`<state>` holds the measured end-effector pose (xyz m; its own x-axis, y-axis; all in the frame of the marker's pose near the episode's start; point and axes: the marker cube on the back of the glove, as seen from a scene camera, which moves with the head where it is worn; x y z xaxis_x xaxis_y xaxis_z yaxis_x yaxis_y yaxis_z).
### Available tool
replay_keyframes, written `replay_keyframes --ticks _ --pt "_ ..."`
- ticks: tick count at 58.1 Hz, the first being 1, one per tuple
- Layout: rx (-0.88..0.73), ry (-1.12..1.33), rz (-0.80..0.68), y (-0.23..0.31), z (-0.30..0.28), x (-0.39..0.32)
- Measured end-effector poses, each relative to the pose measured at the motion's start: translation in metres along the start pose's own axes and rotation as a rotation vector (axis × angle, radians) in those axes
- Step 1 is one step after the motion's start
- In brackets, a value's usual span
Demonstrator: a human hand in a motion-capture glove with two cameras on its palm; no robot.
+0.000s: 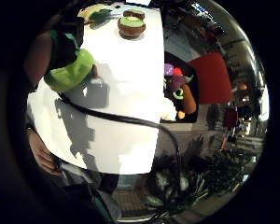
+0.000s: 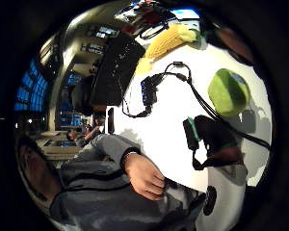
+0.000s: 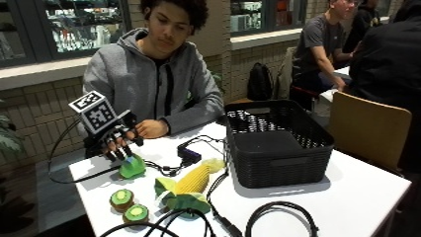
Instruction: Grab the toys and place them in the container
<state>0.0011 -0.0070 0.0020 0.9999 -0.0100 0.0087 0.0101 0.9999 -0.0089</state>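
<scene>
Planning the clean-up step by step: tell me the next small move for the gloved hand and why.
Probably lift the green toy and carry it toward the black basket. The right hand's fingers already reach down onto the toy, which sits on the white table away from the basket.

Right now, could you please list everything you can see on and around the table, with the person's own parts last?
Green toy fruit: one, lime green, on the table under the gloved hand's fingers.
Kiwi halves: two, brown with green faces, side by side at the table's near corner.
Toy corn cob: one, yellow with green husk, mid-table beside the basket.
Basket: one, black plastic, on the table, no toys visible inside it.
Cables: several, black, looped along the near edge.
Hub box: one, dark, behind the corn.
Table: one, white.
Wooden chair: one, beside the table.
Hands: gloved right hand, fingers pointing down onto the green toy fruit; bare left hand resting on the table.
</scene>
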Motion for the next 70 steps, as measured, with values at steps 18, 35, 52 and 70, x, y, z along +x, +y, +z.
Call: replay_keyframes --ticks 18,35,52,70 --pt "-0.179 -0.024 0.008 -0.042 0.050 0.021" --pt "-0.037 -0.015 -0.083 -0.042 0.051 0.013" --pt "0.188 0.006 -0.142 -0.047 0.020 -0.008" --pt "0.235 0.011 -0.562 -0.087 -0.051 -0.156"
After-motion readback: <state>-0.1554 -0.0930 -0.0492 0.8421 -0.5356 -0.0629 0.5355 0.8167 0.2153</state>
